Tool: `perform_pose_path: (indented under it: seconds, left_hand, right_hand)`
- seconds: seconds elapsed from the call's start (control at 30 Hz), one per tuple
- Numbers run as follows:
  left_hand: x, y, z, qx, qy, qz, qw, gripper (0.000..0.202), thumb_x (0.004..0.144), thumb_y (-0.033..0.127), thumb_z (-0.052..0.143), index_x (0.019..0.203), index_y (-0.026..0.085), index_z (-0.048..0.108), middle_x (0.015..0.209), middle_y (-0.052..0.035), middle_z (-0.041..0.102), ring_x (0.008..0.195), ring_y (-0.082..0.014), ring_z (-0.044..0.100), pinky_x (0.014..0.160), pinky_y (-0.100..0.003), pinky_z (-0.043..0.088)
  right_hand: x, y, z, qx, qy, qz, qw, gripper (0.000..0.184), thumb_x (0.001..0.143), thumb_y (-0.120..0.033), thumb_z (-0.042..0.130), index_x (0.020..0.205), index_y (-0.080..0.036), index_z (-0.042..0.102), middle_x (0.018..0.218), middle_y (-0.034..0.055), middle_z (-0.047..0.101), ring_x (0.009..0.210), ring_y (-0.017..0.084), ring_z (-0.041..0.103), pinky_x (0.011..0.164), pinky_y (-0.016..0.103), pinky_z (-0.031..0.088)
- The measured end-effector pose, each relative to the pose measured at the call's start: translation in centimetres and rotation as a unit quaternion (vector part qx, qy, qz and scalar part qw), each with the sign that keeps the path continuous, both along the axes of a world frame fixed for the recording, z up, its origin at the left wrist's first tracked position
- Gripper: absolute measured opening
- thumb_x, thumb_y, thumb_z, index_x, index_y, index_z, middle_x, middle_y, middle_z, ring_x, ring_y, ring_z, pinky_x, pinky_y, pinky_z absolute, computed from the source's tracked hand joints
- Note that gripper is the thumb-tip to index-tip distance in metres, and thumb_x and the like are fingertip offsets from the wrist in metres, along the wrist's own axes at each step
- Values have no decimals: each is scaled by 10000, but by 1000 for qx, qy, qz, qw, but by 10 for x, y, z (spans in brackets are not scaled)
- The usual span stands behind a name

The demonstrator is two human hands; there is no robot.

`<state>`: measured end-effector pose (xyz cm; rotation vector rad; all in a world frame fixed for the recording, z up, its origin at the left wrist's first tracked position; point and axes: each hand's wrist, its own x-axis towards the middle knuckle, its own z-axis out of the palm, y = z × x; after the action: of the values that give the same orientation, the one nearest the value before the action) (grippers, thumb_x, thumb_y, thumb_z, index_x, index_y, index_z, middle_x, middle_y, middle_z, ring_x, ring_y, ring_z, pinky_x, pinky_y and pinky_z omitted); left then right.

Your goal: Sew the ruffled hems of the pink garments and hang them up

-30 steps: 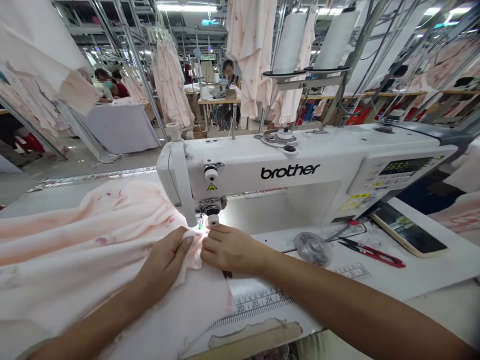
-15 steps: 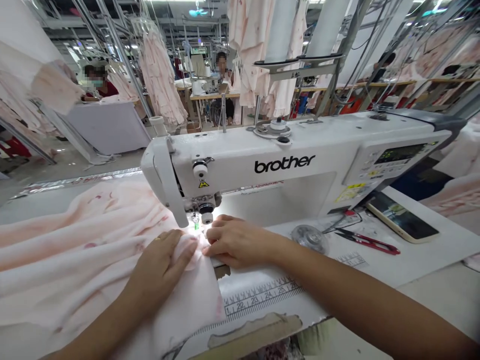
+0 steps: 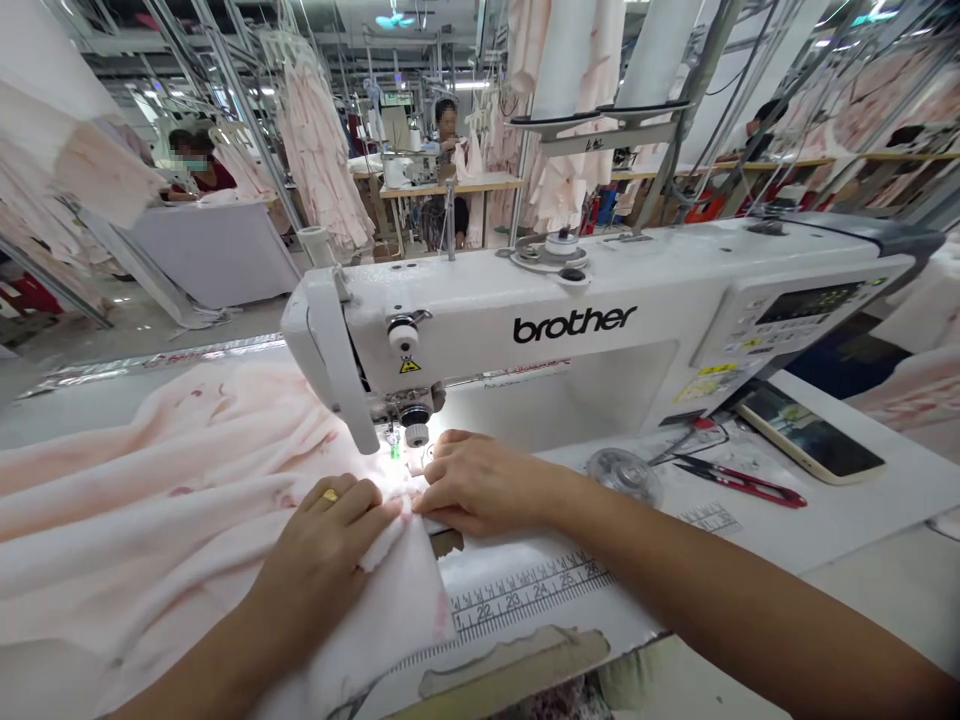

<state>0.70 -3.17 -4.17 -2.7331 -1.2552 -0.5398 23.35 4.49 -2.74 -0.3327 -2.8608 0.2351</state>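
Pale pink printed fabric [image 3: 225, 480] lies spread over the left of the machine table and runs up to the lit needle area [image 3: 394, 450] of a white Brother sewing machine [image 3: 480, 320]. My left hand [image 3: 337, 525], with a ring on one finger, is closed on a fold of the fabric just in front of the needle. Close by on the right, my right hand [image 3: 472, 485] pinches the fabric's edge beside the presser foot. Its fingertips nearly meet those of the left hand. The fabric inside both grips is partly hidden.
On the table's right are a clear bobbin-like disc [image 3: 624, 474], red-handled thread snips [image 3: 742, 482] and a phone [image 3: 810, 430]. A printed ruler [image 3: 525, 595] runs along the front edge. Thread cones [image 3: 574, 60] stand above. Behind, people sit at other machines among hanging pink garments [image 3: 322, 160].
My left hand has drawn its fingers in, from lying flatter on the fabric to gripping a fold. The right hand has barely moved. The view has shifted slightly.
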Motion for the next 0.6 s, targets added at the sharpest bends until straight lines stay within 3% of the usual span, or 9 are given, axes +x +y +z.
perform_pose_path:
  seconds: [0.17,0.33,0.4,0.5,0.6]
  left_hand:
    - [-1,1,-3,25,-12,-49,998,474,769,-46,371,1093,179,635,1117,-89,648,1112,-251,541,950,-414,432]
    - [-7,2,-5,-81,-24,-33,996,619,690,-34,375,1193,245,603,1152,-58,639,1071,-221,574,883,-362,507]
    - [-7,2,-5,-77,-25,-36,996,630,673,-38,375,1194,236,599,1154,-60,639,1080,-228,571,884,-367,509]
    - [-4,1,-5,-43,-20,-44,998,602,635,-51,375,1132,186,618,1104,-78,653,1015,-232,588,850,-368,514]
    - [-4,4,-6,-39,-8,-41,998,561,599,-54,376,1044,169,635,1080,-88,655,961,-234,597,801,-363,516]
  right_hand:
    - [0,-1,1,-2,-6,1,1000,126,925,-192,581,867,-216,691,720,-42,604,663,110,500,867,273,365]
    - [0,-1,-2,15,2,-14,1000,163,931,-235,573,804,-201,670,734,-32,605,700,123,506,914,299,357]
    - [0,-2,-4,36,26,-28,999,158,942,-263,560,849,-191,666,846,-6,641,792,141,524,941,315,348]
    - [-2,-6,-7,37,55,-34,997,161,954,-274,564,1075,-193,632,1125,15,643,974,162,530,985,327,324]
    - [-4,-8,-7,3,42,-48,998,158,970,-266,551,1105,-209,611,1163,-10,649,1033,161,535,1029,340,287]
